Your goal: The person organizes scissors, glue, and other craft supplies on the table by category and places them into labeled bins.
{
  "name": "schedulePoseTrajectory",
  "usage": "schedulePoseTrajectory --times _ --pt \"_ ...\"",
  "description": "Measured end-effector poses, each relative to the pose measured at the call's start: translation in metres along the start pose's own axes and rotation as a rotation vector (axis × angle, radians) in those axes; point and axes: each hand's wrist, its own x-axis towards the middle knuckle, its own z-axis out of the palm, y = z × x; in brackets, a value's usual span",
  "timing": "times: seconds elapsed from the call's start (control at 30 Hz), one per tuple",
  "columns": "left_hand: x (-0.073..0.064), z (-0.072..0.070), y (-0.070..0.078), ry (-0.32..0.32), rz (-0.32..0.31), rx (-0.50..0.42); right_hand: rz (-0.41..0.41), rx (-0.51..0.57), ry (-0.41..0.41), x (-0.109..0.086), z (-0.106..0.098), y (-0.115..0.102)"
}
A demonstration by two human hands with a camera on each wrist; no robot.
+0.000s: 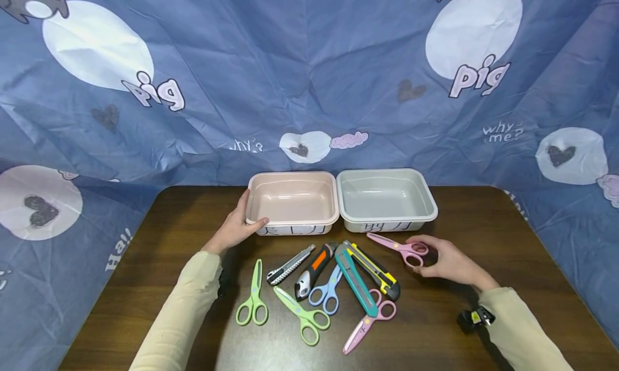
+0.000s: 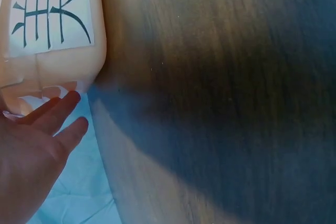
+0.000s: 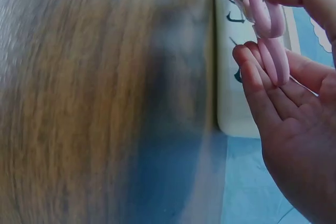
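My right hand point(image 1: 447, 259) pinches pink scissors point(image 1: 397, 245) by their finger loops, in front of the pale green bin point(image 1: 387, 227). Their blade end points left. In the right wrist view, the thumb presses one pink loop point(image 3: 273, 17) and the fingers lie under the other. My left hand point(image 1: 234, 226) rests at the front left corner of the pink bin point(image 1: 294, 221), thumb across its front rim and fingers along its outer side. The left wrist view shows nearly straight fingers point(image 2: 65, 109) against the bin wall, below a label with a black character point(image 2: 50, 14).
Between the arms lie two green scissors point(image 1: 254, 295) point(image 1: 303, 316), blue scissors point(image 1: 329, 290) and more pink scissors point(image 1: 362, 328). Among them are several utility knives: silver point(image 1: 290, 264), orange-black point(image 1: 315, 271), teal point(image 1: 357, 282) and yellow-black point(image 1: 374, 271). A blue printed cloth point(image 1: 300, 91) hangs behind the bins.
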Motion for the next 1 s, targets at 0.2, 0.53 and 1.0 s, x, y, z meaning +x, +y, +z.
schedulePoseTrajectory --times 0.2,0.53,1.0 --pt "0.002 -0.001 0.001 -0.005 0.002 0.004 -0.054 0.004 0.044 -0.002 -0.004 -0.012" --pt "0.005 -0.003 0.003 -0.013 -0.009 0.036 -0.096 0.038 0.095 -0.002 -0.014 -0.035" --pt "0.007 -0.003 0.002 -0.056 -0.094 0.041 -0.077 0.069 0.056 0.007 -0.021 -0.03"
